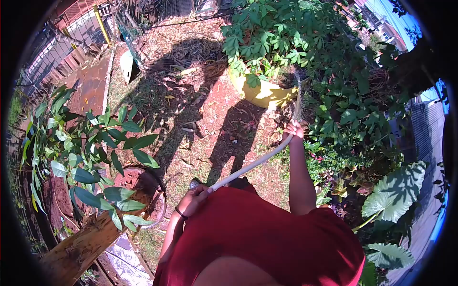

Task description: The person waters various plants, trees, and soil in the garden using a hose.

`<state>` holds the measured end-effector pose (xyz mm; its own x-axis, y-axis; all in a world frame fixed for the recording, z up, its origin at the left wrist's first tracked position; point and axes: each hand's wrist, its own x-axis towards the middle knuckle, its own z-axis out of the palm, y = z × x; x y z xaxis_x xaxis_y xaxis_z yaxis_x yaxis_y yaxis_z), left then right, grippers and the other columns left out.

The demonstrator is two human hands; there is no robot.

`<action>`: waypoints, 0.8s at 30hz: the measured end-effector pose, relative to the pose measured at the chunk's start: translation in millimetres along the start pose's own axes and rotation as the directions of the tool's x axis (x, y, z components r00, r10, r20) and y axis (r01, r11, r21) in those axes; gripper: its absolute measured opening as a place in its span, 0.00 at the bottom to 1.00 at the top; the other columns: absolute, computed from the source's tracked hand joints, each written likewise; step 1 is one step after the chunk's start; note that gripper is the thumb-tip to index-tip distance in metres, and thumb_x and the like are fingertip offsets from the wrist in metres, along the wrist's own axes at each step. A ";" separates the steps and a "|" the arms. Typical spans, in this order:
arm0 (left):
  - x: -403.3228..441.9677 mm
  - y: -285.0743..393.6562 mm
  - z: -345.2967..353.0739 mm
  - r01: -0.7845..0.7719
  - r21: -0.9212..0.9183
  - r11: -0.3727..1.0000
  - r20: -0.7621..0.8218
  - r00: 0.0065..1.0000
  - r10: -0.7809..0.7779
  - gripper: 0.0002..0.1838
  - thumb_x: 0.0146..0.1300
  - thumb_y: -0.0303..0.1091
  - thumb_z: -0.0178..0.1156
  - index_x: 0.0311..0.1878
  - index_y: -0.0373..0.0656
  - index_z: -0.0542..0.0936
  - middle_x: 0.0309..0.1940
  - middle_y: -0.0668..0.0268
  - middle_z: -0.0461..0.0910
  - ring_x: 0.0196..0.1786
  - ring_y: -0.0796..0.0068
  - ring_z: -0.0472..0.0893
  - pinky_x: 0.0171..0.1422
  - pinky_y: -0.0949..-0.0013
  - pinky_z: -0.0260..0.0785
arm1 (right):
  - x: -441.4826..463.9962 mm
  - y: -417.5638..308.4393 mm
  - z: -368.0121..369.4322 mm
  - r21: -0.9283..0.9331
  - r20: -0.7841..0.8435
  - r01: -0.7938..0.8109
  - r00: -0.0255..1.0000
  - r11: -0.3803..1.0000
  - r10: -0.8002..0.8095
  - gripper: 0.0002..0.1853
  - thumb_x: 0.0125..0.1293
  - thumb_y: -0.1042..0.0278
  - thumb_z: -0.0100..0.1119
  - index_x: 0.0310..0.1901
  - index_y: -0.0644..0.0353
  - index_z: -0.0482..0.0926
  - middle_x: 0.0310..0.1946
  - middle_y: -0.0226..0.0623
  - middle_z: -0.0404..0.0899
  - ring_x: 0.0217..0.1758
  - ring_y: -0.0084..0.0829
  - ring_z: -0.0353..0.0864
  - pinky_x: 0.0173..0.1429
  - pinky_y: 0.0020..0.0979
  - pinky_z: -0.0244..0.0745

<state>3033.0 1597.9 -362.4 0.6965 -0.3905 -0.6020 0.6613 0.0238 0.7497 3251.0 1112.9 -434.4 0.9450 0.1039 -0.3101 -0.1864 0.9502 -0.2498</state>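
A pale garden hose [253, 165] runs across the front of my body from one hand to the other. Low on the left, beside my red shirt, my left hand [193, 200] is closed around it. My right hand [294, 128], with the arm stretched forward, grips the hose near its end. Water [298, 102] sprays out beyond the fingers toward the leafy plant [272, 35] at the top. Below that foliage is a curved yellow planter [262, 94], partly covered by leaves. The far side of the planter is hidden.
A tree trunk [90, 233] with leafy branches [95, 157] rises at the left, beside a round basin [155, 217]. Large-leaved plants [393, 195] and flowers border the right. Dry soil with shadows lies ahead. Behind stand a fence [43, 59] and a yellow post [101, 24].
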 end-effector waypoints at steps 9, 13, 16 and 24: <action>-2.5 12.3 0.2 0.002 0.002 1.000 0.028 1.000 -0.002 0.12 0.68 0.43 0.56 0.36 0.45 0.77 0.25 0.79 0.68 0.29 0.88 0.65 0.33 0.79 0.57 | 4.5 -5.5 -7.3 0.042 0.086 -0.039 0.996 0.998 0.036 0.13 0.72 0.62 0.40 0.32 0.59 0.70 0.13 0.25 0.61 0.11 0.20 0.59 0.22 0.25 0.62; -2.6 10.1 5.9 -0.023 -0.062 0.998 -0.002 1.000 0.023 0.12 0.69 0.42 0.55 0.30 0.49 0.74 0.22 0.82 0.62 0.26 0.89 0.59 0.30 0.80 0.50 | 5.5 -7.8 -7.2 0.000 0.030 -0.012 0.999 1.000 0.012 0.13 0.72 0.63 0.40 0.31 0.59 0.70 0.13 0.25 0.60 0.10 0.20 0.59 0.21 0.24 0.61; -1.3 6.5 1.8 -0.002 -0.038 0.999 0.028 1.000 0.003 0.12 0.69 0.43 0.56 0.35 0.45 0.76 0.24 0.79 0.67 0.29 0.88 0.63 0.33 0.79 0.56 | 5.6 -7.2 -4.8 -0.004 0.020 -0.020 1.000 1.000 0.020 0.14 0.72 0.63 0.39 0.31 0.60 0.70 0.13 0.25 0.60 0.10 0.20 0.59 0.21 0.24 0.61; -0.6 6.0 8.9 0.006 -0.038 0.999 -0.006 1.000 -0.006 0.10 0.68 0.41 0.56 0.35 0.45 0.76 0.24 0.79 0.66 0.29 0.88 0.63 0.33 0.80 0.56 | 11.1 -14.8 -17.9 -0.006 0.085 -0.046 0.995 0.999 0.046 0.13 0.71 0.64 0.40 0.30 0.60 0.70 0.11 0.25 0.60 0.10 0.21 0.58 0.22 0.24 0.61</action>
<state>3034.1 1590.1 -355.1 0.6943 -0.3847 -0.6083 0.6754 0.0562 0.7353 3259.5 1094.7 -450.5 0.9548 0.1726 -0.2420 -0.2314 0.9425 -0.2410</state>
